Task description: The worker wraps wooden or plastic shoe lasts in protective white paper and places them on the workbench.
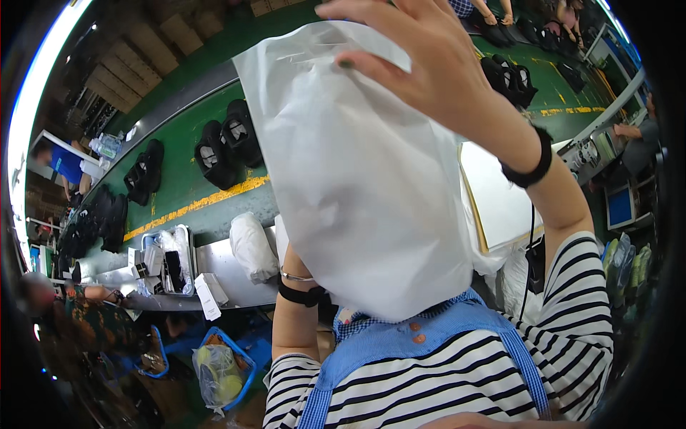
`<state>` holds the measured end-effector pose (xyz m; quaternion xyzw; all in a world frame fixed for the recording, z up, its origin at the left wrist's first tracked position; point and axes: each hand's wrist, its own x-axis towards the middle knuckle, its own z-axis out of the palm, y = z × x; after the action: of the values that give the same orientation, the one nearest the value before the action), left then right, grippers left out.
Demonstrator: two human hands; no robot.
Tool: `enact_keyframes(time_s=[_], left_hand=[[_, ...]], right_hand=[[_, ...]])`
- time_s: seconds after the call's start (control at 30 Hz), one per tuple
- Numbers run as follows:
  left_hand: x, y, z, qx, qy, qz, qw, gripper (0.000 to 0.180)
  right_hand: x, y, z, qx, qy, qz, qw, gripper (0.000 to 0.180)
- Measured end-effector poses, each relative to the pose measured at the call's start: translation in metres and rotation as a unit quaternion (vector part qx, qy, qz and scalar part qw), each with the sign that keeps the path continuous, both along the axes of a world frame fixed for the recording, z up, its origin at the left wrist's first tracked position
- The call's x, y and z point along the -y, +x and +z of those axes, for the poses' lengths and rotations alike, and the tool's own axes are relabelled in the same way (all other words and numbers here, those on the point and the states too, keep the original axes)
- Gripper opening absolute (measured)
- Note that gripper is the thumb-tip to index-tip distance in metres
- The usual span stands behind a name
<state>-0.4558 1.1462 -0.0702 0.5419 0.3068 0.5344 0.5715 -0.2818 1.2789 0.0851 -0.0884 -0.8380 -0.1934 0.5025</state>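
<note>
A large white plastic bag (357,179) hangs upright in front of me, its top edge creased. My right hand (421,61) is raised at the upper edge of the bag, fingers stretched and apart, the thumb lying by the creased top. Behind the bag, my left forearm (295,325) reaches up with a bracelet and a black band at the wrist. The bag hides my left hand and its fingers. A faint darker patch shows through the plastic; I cannot make out what it is.
Pairs of black shoes (227,143) stand on a green conveyor belt (179,186). On the metal ledge are a white wrapped bundle (251,247), a tray (187,261) of small items and a small white box (210,294). White sheets (500,193) lie at right. Other people work nearby.
</note>
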Motion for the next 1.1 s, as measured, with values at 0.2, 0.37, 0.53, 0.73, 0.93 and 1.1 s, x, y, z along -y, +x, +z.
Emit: enact_keyframes(time_s=[0.2,0.37,0.53,0.73,0.93,1.1], left_hand=[[-0.01,0.014,-0.005,0.021,-0.011,0.047,0.999,0.043],[-0.018,0.02,-0.009,0.037,-0.016,0.074,0.996,0.046],[-0.011,0.028,-0.017,0.055,-0.025,0.093,0.994,0.049],[-0.019,0.026,-0.041,0.086,-0.032,0.117,0.989,0.05],[-0.019,0.023,-0.046,0.057,-0.025,0.122,0.991,0.048],[-0.012,0.021,-0.039,0.002,-0.017,0.115,0.993,0.047]], right_hand=[[0.048,0.017,-0.046,0.103,-0.2,-0.049,0.973,0.066],[0.046,0.023,-0.078,0.086,-0.524,0.033,0.847,0.082],[0.052,0.027,-0.085,0.113,-0.539,-0.038,0.834,0.079],[0.044,0.024,-0.092,0.06,-0.562,-0.017,0.825,0.061],[0.038,0.02,-0.098,0.009,-0.342,-0.074,0.937,0.023],[0.027,0.019,-0.092,-0.01,-0.237,-0.08,0.968,0.009]])
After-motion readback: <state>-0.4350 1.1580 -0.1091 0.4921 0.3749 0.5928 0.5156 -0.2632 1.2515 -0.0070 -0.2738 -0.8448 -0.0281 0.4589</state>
